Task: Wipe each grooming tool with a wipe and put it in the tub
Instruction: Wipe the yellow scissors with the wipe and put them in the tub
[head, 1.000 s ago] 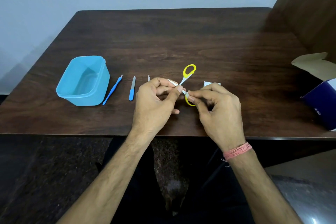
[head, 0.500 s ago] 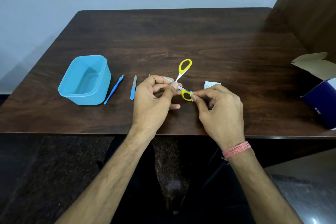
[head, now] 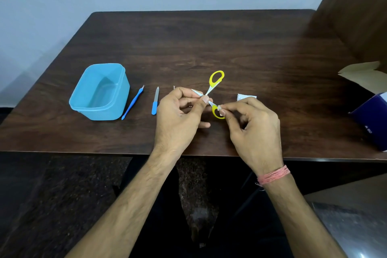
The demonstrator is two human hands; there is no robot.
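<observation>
Scissors [head: 215, 88] sit mid-frame, held up just over the table [head: 230, 48], blades spread into an X. The left hand [head: 178, 115] pinches them near the pivot between thumb and fingers, and the right hand [head: 253, 128] has its fingertips pinched on a small bit of wipe [head: 219, 108] against the lower yellow loop. They look light and stiff, with slick metal blades and grippier plastic loops, so I'd hold by the pivot or a loop and keep skin off the edges. The blue tub [head: 100, 92] at left-centre looks empty, with a blue cuticle tool [head: 133, 103] and a nail file [head: 155, 100] lying between it and the hands, not yet in.
</observation>
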